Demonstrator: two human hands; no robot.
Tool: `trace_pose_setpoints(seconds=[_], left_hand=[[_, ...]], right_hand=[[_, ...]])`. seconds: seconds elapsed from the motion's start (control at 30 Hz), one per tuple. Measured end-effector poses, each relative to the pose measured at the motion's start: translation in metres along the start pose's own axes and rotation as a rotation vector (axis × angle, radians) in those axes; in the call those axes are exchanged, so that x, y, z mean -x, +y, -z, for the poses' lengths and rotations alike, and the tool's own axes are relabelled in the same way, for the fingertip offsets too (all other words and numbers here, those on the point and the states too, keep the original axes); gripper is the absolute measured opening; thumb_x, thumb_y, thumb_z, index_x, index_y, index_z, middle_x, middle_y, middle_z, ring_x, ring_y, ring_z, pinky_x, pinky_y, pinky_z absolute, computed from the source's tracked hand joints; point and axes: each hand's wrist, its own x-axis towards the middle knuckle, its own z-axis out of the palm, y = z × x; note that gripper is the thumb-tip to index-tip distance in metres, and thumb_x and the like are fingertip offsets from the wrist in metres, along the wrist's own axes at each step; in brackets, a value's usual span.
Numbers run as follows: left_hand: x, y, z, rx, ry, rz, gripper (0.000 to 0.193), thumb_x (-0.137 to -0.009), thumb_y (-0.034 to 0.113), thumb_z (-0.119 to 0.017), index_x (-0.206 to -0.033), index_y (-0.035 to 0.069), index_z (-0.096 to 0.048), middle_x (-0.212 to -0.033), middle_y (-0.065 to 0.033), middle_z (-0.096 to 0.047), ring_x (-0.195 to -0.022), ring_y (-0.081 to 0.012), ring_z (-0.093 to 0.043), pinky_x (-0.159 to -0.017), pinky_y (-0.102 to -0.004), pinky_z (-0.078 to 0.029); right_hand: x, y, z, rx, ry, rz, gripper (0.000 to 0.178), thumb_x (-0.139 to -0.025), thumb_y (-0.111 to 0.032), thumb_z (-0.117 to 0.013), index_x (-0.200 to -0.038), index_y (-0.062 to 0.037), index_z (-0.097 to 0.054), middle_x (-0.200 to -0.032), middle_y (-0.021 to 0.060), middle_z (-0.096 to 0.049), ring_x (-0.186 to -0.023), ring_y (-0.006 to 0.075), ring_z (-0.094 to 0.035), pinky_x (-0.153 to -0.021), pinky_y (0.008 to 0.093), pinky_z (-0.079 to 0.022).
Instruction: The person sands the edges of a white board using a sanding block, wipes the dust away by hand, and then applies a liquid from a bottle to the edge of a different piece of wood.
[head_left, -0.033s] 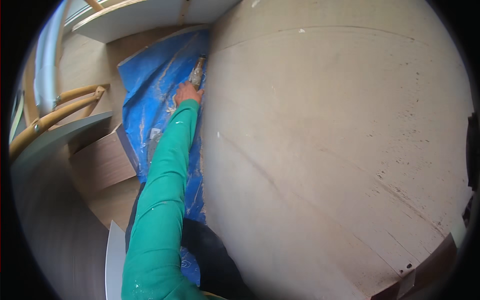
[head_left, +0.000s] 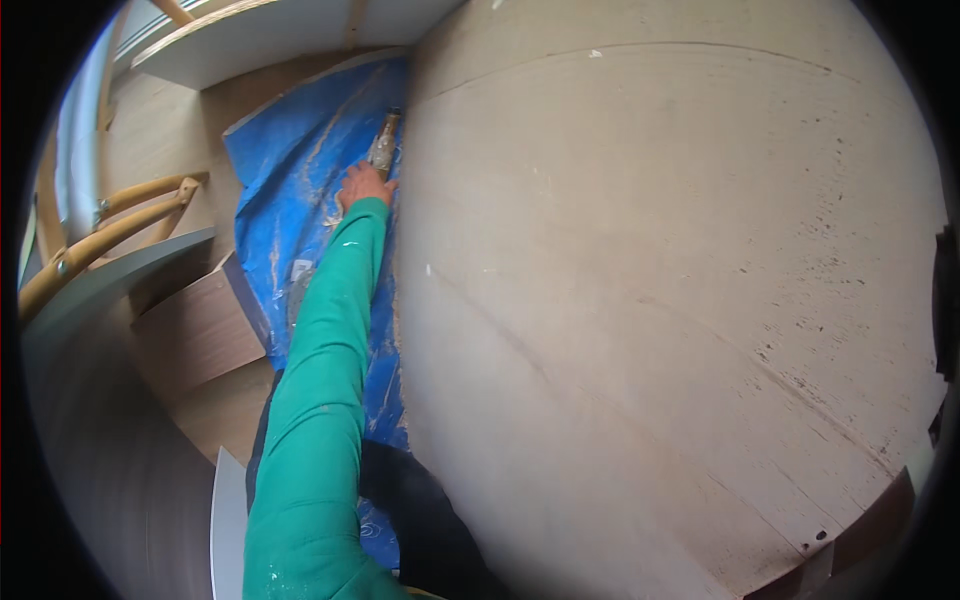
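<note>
My left hand [head_left: 366, 186], at the end of a long green sleeve [head_left: 315, 400], reaches far forward over a dusty blue sheet [head_left: 285, 170]. Its fingers are closed around the near end of a slim, bottle-shaped thing [head_left: 383, 148], pale and smeared, with a brownish far end. What kind of thing it is I cannot make out. It lies close along the edge of a large pale wooden panel [head_left: 620, 300]. Beside the wrist a bit of light-coloured material shows, partly hidden. Under the forearm, something greyish with a white label [head_left: 299, 270] is half covered. My right hand is out of view.
The large panel, scratched and speckled, fills the right side. On the left stand a curved wooden frame [head_left: 125, 225], a small wooden box [head_left: 205, 325] and a dark board [head_left: 110, 450]. A pale board [head_left: 270, 45] crosses the far end. My dark-clothed leg [head_left: 410, 500] is below.
The whole view has shifted slightly, so the scene sits a little farther left. My left hand stays at the same bottle-shaped thing.
</note>
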Motion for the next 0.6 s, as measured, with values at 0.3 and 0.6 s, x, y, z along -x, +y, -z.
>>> trace_pose_setpoints(seconds=[0.3,0.6], left_hand=[[0.003,-0.036,0.005,0.023,-0.294,-0.031,0.047,-0.074,0.036,-0.075,-0.1,-0.003,-0.067,-0.097,-0.0224,-0.068,-0.09,-0.0277,-0.069,-0.078,-0.0401,-0.055],[0.26,-0.138,0.164,0.71,-0.32,-0.126,0.035,-0.078,0.02,-0.072,-0.105,-0.001,-0.066,-0.084,-0.0092,-0.07,-0.075,-0.0145,-0.066,-0.069,-0.0293,-0.053]], right_hand=[[-0.007,-0.01,-0.011,0.001,0.016,-0.069,0.07,-0.091,-0.054,-0.037,-0.13,0.0025,-0.052,-0.125,0.0329,-0.05,-0.115,0.0457,-0.049,-0.099,0.057,-0.037],[0.018,-0.022,0.027,-0.293,-0.033,-0.316,0.065,-0.088,-0.041,-0.051,-0.126,0.0121,-0.044,-0.13,0.0265,-0.042,-0.119,0.0384,-0.043,-0.102,0.0501,-0.034]])
